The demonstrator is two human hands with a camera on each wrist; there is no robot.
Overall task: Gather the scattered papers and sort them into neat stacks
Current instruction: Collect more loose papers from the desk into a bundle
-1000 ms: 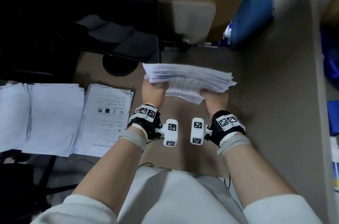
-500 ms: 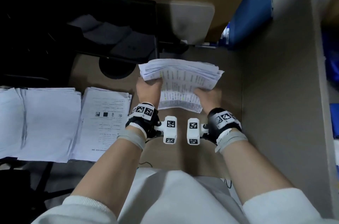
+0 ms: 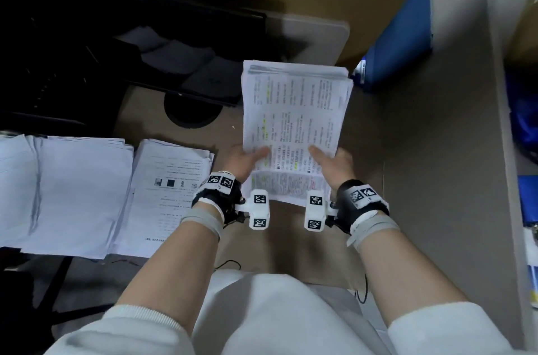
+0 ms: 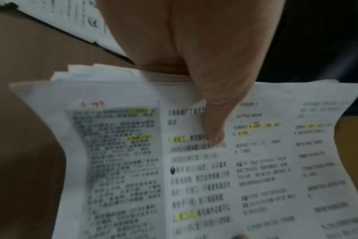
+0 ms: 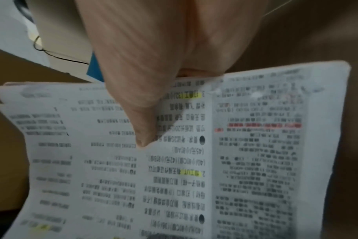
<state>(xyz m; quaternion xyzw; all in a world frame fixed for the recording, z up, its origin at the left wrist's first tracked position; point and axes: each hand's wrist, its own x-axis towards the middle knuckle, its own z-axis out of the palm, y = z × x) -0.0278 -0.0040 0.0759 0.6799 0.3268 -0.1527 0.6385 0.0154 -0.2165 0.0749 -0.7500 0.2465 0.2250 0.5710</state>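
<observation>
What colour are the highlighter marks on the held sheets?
Mostly yellow, a few red on the paper bundle; right wrist view shows both best.

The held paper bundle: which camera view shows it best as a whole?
The head view: the whole paper bundle shows, gripped at its near end by the left hand and right hand. Each wrist view shows only blurred print under one thumb.

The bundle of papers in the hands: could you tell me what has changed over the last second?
The paper bundle has swung from edge-on to face-up and lengthwise. The left hand and right hand still grip its near end. The stacks on the desk stayed put.
</observation>
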